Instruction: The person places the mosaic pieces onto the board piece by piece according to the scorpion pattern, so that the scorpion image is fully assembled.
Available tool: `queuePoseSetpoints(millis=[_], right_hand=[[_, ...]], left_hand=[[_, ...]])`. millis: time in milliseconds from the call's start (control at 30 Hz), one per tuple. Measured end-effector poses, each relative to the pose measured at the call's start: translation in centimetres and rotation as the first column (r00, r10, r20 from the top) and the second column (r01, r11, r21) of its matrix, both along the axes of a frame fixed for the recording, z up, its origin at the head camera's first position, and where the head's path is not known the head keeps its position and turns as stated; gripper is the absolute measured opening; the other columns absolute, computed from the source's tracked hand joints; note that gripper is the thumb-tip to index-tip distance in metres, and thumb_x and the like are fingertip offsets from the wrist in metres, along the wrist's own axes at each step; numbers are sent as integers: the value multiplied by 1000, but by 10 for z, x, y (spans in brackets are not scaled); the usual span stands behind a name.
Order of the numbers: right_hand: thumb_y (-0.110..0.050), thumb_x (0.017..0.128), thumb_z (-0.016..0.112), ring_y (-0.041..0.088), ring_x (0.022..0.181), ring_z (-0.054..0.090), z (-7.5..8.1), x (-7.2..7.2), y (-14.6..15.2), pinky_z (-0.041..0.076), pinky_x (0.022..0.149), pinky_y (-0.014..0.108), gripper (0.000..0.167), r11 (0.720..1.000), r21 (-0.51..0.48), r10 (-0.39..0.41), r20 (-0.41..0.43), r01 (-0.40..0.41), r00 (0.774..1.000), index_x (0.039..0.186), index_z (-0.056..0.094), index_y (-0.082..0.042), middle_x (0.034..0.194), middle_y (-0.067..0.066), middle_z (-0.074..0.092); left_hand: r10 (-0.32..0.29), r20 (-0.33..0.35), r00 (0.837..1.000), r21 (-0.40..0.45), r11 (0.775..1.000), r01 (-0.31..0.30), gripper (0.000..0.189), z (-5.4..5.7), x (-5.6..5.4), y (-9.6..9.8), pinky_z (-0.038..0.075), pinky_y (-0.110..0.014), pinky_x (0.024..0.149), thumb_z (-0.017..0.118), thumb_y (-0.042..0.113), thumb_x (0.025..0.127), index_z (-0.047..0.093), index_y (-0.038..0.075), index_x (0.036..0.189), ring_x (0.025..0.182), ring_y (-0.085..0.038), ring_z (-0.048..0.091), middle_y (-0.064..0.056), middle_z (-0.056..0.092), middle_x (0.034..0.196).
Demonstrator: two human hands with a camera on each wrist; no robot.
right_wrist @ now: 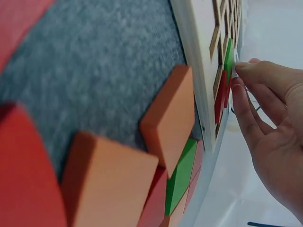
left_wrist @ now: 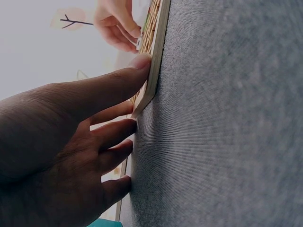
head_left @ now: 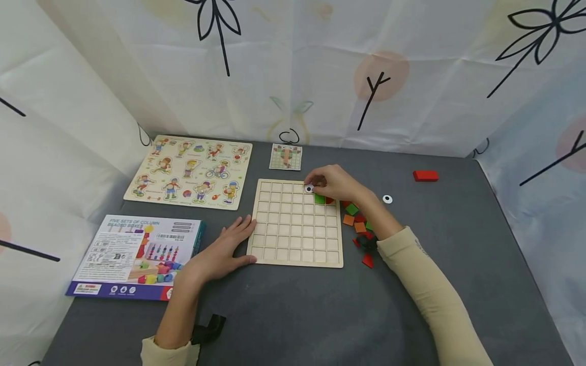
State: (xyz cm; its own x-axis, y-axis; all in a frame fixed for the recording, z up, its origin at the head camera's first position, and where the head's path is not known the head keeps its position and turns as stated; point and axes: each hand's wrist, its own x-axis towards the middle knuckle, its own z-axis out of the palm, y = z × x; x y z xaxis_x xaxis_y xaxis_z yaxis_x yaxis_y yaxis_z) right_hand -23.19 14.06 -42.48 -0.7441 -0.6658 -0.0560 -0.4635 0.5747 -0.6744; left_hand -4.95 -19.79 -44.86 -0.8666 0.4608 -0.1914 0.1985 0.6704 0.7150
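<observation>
A wooden grid board lies flat in the middle of the table. My right hand pinches a white eye piece with a black dot over the board's far edge. Below the fingers, a green piece and a red piece sit in the board's upper right cells. My left hand rests at the board's left side, fingers mostly straight. In the left wrist view, its thumb touches the board's edge, and the other fingers are spread.
Several red, green and orange pieces lie right of the board, under the right forearm. Another eye piece and a red block are farther right. A pattern card lies behind the board; a picture puzzle and a box are left.
</observation>
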Motion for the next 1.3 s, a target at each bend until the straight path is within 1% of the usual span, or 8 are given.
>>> queuePoseSetpoints(millis=[167, 233, 300, 367, 467, 1033, 1133, 1300], right_hand=[[-2, 101, 73, 30, 110, 79, 0, 1, -4, 66, 96, 43, 22, 1000, -11, 5, 1, -5, 1000, 122, 78, -2, 120, 15, 81], [-2, 101, 73, 30, 110, 79, 1, 2, -4, 66, 96, 44, 22, 1000, -12, -1, 0, 1, 1000, 122, 78, -2, 120, 16, 81], [-3, 101, 74, 30, 111, 79, 0, 2, -5, 66, 96, 44, 22, 1000, -11, -8, -3, 8, 1000, 122, 78, -3, 120, 16, 81], [-3, 101, 74, 31, 110, 79, 0, 2, -4, 66, 97, 44, 22, 1000, -10, -12, -12, 12, 1000, 122, 79, -3, 120, 16, 81], [-4, 101, 74, 30, 110, 79, 0, 2, -4, 66, 96, 44, 21, 1000, -7, -13, -21, 13, 1000, 122, 79, -3, 119, 16, 81], [-4, 100, 76, 31, 113, 79, 2, 4, 1, 66, 98, 42, 23, 999, -27, -24, 18, 25, 1000, 123, 78, -2, 121, 17, 81], [-5, 100, 76, 31, 112, 79, 2, 6, 5, 66, 98, 43, 23, 999, -34, -30, 16, 31, 999, 123, 78, -2, 120, 17, 81], [-8, 101, 77, 30, 111, 78, 8, 12, 17, 65, 97, 46, 23, 998, -35, -59, 14, 59, 998, 123, 78, -3, 119, 15, 81]], left_hand=[[10, 11, 1000, -6, 1000, -10, 95, 1, -1, 0, 7, -79, 130, 79, 45, 99, 28, 14, 173, 171, -45, 7, -16, 19, 183], [15, 14, 1000, -29, 999, -15, 96, -8, -3, -2, 7, -77, 132, 78, 48, 98, 27, 16, 174, 173, -41, 7, -12, 18, 184], [21, 19, 1000, -53, 998, -20, 95, -6, -3, -1, 8, -76, 133, 78, 43, 99, 27, 14, 174, 172, -41, 7, -13, 18, 184], [20, 30, 999, -70, 997, -18, 94, 0, -2, 2, 8, -75, 134, 79, 39, 100, 26, 11, 173, 172, -42, 6, -14, 17, 183], [20, 44, 999, -70, 997, -17, 91, 17, 1, 8, 7, -77, 132, 78, 28, 101, 27, 3, 172, 170, -48, 7, -21, 18, 182], [19, 42, 999, -62, 998, -16, 91, 17, 2, 8, 7, -78, 132, 78, 29, 101, 27, 3, 172, 170, -49, 7, -22, 17, 182], [14, 32, 999, -40, 999, -13, 92, 15, 2, 6, 7, -78, 131, 79, 33, 101, 28, 6, 172, 170, -48, 7, -21, 18, 182], [3, -2, 1000, 21, 1000, -3, 94, 3, 2, 1, 7, -80, 129, 79, 42, 99, 29, 11, 173, 171, -45, 7, -19, 19, 182]])
